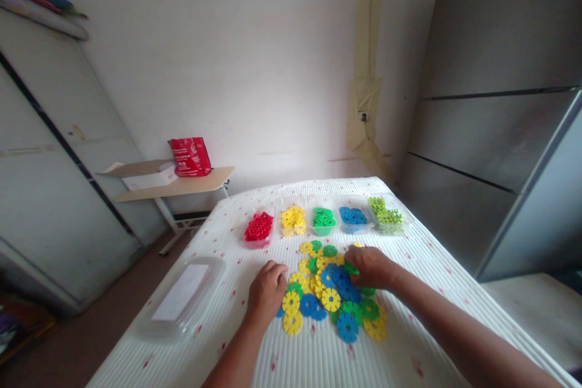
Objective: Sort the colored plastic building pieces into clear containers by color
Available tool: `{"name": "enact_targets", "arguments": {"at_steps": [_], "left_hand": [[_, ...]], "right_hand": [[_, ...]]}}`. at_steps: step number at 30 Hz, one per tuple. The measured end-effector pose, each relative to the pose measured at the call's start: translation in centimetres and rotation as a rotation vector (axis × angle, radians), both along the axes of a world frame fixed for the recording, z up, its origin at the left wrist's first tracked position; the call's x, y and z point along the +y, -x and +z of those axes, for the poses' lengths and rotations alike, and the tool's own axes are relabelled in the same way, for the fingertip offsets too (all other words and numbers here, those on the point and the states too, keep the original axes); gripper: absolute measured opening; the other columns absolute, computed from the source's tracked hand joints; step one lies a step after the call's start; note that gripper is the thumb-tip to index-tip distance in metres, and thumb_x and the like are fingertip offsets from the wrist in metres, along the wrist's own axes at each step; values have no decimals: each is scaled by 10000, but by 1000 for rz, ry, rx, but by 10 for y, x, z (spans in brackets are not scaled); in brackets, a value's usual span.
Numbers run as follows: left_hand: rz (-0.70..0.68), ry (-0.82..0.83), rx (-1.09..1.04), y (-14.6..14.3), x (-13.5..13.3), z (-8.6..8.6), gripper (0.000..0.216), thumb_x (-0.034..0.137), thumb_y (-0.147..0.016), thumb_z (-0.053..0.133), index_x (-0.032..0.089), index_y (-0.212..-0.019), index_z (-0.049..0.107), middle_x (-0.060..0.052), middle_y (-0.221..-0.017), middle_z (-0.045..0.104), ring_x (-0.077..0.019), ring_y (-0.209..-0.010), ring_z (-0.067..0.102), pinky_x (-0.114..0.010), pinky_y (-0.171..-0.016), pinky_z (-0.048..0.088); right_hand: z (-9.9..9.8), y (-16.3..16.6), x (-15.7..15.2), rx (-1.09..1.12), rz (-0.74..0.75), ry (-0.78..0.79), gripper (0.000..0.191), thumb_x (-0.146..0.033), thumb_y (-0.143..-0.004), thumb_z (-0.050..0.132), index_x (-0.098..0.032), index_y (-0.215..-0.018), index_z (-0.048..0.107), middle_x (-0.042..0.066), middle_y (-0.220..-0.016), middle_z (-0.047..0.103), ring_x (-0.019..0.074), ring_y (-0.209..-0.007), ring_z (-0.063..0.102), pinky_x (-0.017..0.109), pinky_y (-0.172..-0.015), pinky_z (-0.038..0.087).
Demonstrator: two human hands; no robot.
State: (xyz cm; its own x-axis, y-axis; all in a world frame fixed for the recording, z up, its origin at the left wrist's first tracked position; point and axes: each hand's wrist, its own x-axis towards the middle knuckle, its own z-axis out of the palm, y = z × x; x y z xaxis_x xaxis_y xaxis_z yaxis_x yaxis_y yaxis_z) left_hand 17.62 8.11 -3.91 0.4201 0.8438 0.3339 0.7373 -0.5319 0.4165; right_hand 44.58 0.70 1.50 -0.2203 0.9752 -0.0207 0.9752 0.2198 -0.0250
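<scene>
A loose pile of notched plastic snowflake discs, among them a yellow disc (pixel 330 299), a blue disc (pixel 348 327) and a green disc (pixel 370 309), lies on the table. At the pile's left edge rests my left hand (pixel 267 288), its fingers curled in; whatever they hold, if anything, is hidden. My right hand (pixel 370 265) reaches over the upper right of the heap with fingers bent down and closed. A green disc shows under its thumb and a bit of yellow beyond the fingers, but I cannot tell what it grips.
Behind the pile stand clear tubs of red pieces (pixel 259 227), yellow discs (pixel 293 219), green discs (pixel 324 218), blue discs (pixel 353 217) and light-green pieces (pixel 386 212). A clear lid-like tray (pixel 213 273) with white paper (pixel 182 292) lies left. A side table (pixel 204 183) holds a red bag (pixel 191 156).
</scene>
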Motion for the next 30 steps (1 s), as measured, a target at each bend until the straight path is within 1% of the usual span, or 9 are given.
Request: {"name": "enact_targets", "arguments": {"at_steps": [4,8,13,17,20,23,27,29,30], "left_hand": [[14,10,3,-1,-1,1,254,84,-774,434,200,-873,638,-15,-864,609,-130,-848,575,-216,-757,411],[26,15,0,-1,-1,1,249,93,-769,444,207,-877,638,-13,-880,607,-132,-858,571,-218,-758,405],[31,31,-4,-2,-2,1,248,101,-772,447,216,-875,640,-8,-871,600,-129,-852,568,-216,-749,402],[16,34,-42,-1,-2,0,256,87,-778,432,207,-859,643,-10,-861,601,-126,-851,568,-211,-760,407],[2,18,-74,0,-2,0,268,71,-774,424,200,-858,643,-13,-854,602,-125,-853,568,-212,-776,410],[-3,13,-81,1,-2,-1,265,69,-767,433,202,-856,644,-12,-850,604,-126,-854,570,-213,-780,412],[-1,18,-72,1,-1,-1,250,78,-772,440,203,-844,644,-11,-851,607,-124,-847,574,-211,-777,414],[1,19,-59,0,0,-1,245,81,-775,441,203,-841,644,-12,-852,608,-124,-846,576,-211,-770,414],[5,21,-51,0,0,-1,243,82,-776,442,202,-841,643,-13,-854,608,-126,-846,576,-213,-766,414]], "right_hand": [[10,-1,-8,-51,-53,-52,278,-220,-677,545,-125,-924,629,146,-940,639,258,-775,634,302,-619,440],[32,-3,-1,-75,-94,-160,271,-232,-747,525,-145,-992,603,120,-998,613,232,-758,633,289,-585,430],[60,6,38,35,-209,-326,290,-335,-868,517,-165,-1099,558,86,-1104,576,193,-875,596,342,-727,488],[70,17,73,91,-217,-389,320,-331,-883,523,-170,-1159,518,68,-1156,552,188,-966,571,401,-808,494],[70,22,87,109,-198,-424,322,-328,-881,526,-167,-1159,520,70,-1156,553,191,-964,573,400,-806,494],[66,20,84,116,-177,-454,309,-327,-885,519,-175,-1154,524,70,-1162,551,188,-965,571,397,-810,493],[48,0,56,111,-165,-479,264,-334,-892,504,-175,-1095,556,63,-1095,582,163,-898,584,356,-772,500],[33,-16,35,110,-153,-511,226,-316,-908,455,-160,-939,615,65,-923,625,140,-764,592,282,-676,484],[25,-24,24,117,-127,-568,272,-291,-917,410,-153,-838,630,69,-822,628,135,-695,586,254,-618,458]]}}
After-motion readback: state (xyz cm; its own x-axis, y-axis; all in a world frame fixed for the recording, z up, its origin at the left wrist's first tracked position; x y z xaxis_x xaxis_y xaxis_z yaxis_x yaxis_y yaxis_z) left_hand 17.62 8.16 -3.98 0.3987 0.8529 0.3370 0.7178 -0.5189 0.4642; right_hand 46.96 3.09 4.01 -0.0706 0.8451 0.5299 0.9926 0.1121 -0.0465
